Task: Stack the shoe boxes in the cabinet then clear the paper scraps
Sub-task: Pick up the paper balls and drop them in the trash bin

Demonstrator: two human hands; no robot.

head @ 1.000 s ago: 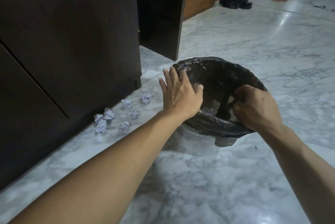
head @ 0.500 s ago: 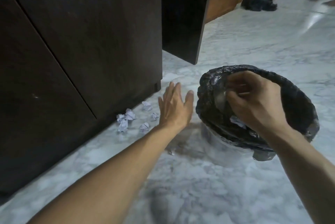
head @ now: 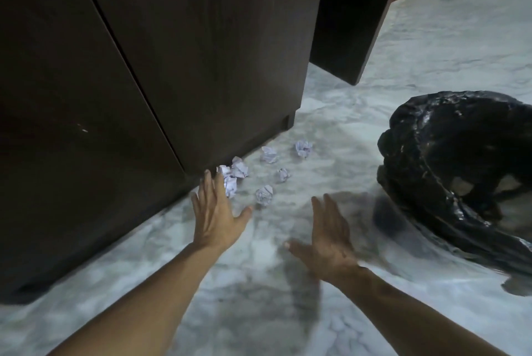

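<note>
Marble floor [head: 374, 90] lies bare between cabinet [head: 201, 53] edge and both hands' spread, empty fingers [head: 211, 191].

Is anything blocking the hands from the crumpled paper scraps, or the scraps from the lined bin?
Nothing visible. Left hand and right hand are open over bare floor near the paper scraps; clear floor runs to the lined bin.

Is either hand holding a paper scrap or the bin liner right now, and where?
Nothing is held. Left hand and right hand are open above the floor, short of the crumpled paper scraps.
</note>
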